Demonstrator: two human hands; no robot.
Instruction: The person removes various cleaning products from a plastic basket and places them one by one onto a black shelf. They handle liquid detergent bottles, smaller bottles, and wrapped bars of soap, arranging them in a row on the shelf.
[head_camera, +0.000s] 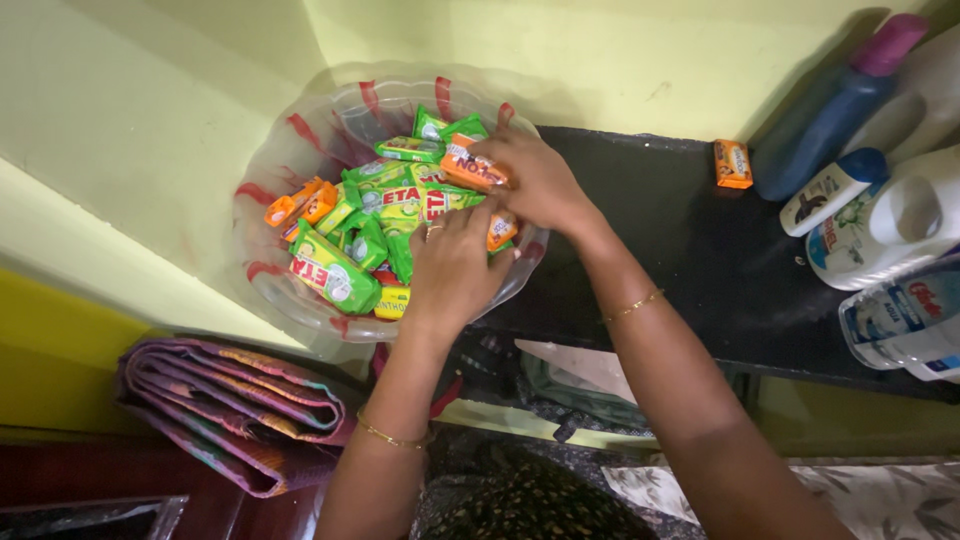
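Right hand (540, 180) grips an orange packet (472, 168); left hand (455, 265) (seemingly empty) rests on packets (350, 240).

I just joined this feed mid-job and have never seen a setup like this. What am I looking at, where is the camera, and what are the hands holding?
There is no machine here: one camera worn on a person's head looks down at their own bare hands. Both hands are inside a clear plastic basin full of small green and orange wrapped bars. The right hand grips an orange wrapped bar; the left hand rests on the pile, and whether it holds anything is hidden. The basin sits at the end of a black shelf. One more orange bar lies there, beside several bottles. Folded cloth lies below.
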